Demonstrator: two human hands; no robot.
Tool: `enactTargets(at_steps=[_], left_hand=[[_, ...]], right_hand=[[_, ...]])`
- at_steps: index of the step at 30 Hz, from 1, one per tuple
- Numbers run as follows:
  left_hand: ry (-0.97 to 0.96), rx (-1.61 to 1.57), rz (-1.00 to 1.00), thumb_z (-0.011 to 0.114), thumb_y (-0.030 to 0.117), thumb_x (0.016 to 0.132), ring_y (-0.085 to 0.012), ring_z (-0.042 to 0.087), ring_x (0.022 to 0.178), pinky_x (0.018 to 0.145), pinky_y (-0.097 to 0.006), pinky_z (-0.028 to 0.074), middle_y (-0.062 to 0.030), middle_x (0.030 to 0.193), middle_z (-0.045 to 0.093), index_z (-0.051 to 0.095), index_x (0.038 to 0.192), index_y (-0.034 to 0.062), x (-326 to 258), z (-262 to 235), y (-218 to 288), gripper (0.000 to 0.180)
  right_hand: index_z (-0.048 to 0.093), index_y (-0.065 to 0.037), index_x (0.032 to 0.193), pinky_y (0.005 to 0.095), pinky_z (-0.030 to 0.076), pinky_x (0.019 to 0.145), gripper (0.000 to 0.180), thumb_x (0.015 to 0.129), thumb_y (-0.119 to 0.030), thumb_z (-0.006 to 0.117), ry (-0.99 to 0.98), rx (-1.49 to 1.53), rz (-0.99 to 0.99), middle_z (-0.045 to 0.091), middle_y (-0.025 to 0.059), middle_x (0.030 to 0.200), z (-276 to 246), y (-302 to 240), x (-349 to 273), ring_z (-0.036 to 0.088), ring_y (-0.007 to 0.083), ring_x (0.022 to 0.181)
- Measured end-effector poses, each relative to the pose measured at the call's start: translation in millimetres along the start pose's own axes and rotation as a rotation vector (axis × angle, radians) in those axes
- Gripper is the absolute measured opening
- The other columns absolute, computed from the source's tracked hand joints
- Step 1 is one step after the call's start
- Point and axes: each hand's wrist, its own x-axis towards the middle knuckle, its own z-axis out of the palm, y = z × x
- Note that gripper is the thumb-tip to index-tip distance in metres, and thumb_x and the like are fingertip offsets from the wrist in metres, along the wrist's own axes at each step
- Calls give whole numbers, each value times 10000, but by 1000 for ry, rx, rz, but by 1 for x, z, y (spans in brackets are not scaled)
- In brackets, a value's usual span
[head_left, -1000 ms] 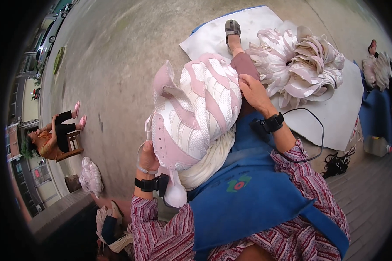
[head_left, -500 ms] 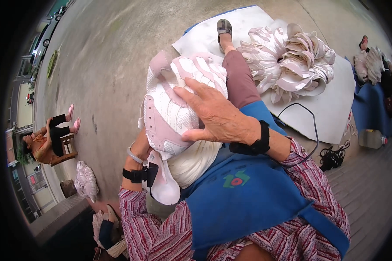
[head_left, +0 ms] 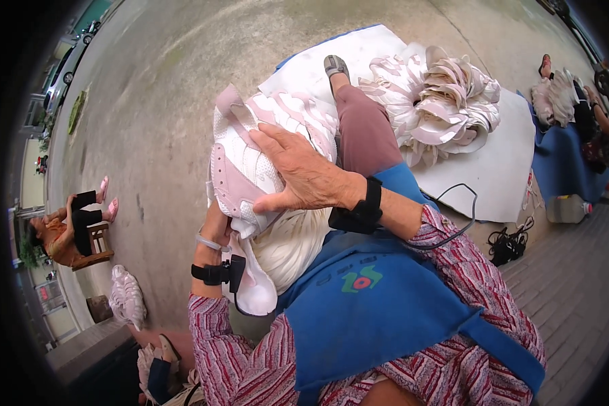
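Note:
A bundle of white and pink shoe uppers (head_left: 298, 111) lies across my lap. The nearest shoe upper (head_left: 231, 177), white mesh with pink panels and a row of eyelet holes, faces me. My right hand (head_left: 301, 172) rests on it, with its fingers stretched out and the thumb apart. Underneath, at the near left side, is my left hand (head_left: 215, 227); its fingers are hidden behind the upper. A pale tongue-like flap (head_left: 256, 287) hangs beside my left wrist. Cream-coloured layers (head_left: 291, 247) of the bundle show below my right hand, against my blue apron (head_left: 372, 318).
On a white sheet (head_left: 480, 183) ahead right lies a big ring of shoe uppers (head_left: 446, 101). Another bundle (head_left: 127, 298) is on the floor at left, near a seated person (head_left: 71, 227). At right are a clear plastic jug (head_left: 567, 210), black cords (head_left: 509, 242) and another person's bundle (head_left: 553, 100).
The surroundings have shifted slightly left in the picture as the view turned. Both hands keep nearly the same places on the shoe upper.

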Motion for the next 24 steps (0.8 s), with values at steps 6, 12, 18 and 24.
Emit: enactTargets(at_steps=[6,12,18,24], left_hand=[[7,21,-26,519,353,933,-211,607,1082,887,-322,526,-125,1270,564,412,1371,22,11,-11,-6,560],[28,83,-33,492,365,954,-229,550,1172,965,-352,480,-125,1341,508,363,1403,26,8,8,1,577],[-24,185,-21,390,432,989,-201,553,1176,937,-309,491,-118,1355,497,347,1420,56,12,21,8,574],[8,210,5,332,541,977,-117,642,871,569,-223,498,-85,1155,616,411,1367,67,28,5,-5,619]], right_hand=[[324,72,1372,448,287,1079,1046,680,-599,732,39,34,-18,334,292,1392,-3,7,-2,341,424,1291],[317,60,1376,446,286,1090,1052,675,-602,737,37,110,4,320,280,1398,-6,20,-20,332,416,1301],[291,33,1399,410,304,1098,1083,637,-545,799,39,186,27,307,249,1417,-15,29,-30,349,398,1311],[286,21,1409,416,284,1104,1100,623,-546,806,21,171,41,312,248,1414,-14,29,-29,327,393,1326]])
